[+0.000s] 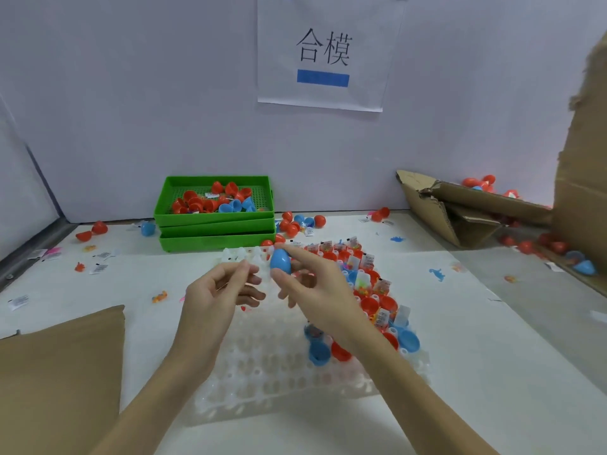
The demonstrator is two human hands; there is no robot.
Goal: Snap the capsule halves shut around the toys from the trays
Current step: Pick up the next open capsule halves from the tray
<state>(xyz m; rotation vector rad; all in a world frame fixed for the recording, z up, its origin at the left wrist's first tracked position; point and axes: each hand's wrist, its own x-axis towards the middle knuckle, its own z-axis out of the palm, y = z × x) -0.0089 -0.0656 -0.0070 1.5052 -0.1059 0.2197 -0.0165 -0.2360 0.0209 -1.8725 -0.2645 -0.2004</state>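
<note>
Blue capsule held up above the far end of the clear tray, closed as far as can be seen, long axis roughly upright. Right hand pinches it: forefinger over the top, thumb on the lower side, other fingers curled loosely beneath.

Left hand just beside the capsule at 9 o'clock, not touching it. Fingers half curled, thumb and fingertips drawn near each other; whether anything small sits between them cannot be told.

Clear tray lies on the white table under both forearms. Its near and left cells show bare; the cells from 12 round to 4 o'clock hold red capsule halves, blue capsule halves and small packets.

At 11 o'clock, against the wall, a stack of green trays; the top one holds a heap of red and blue halves. Loose red and blue capsules just right of the stack.

Torn cardboard box at 2 o'clock, capsules spilled around it. Brown cardboard sheet at 8 o'clock. Small toys and paper slips scattered on the table; a blue toy dinosaur at 3 o'clock.

Paper sign on the wall at 12 o'clock
</note>
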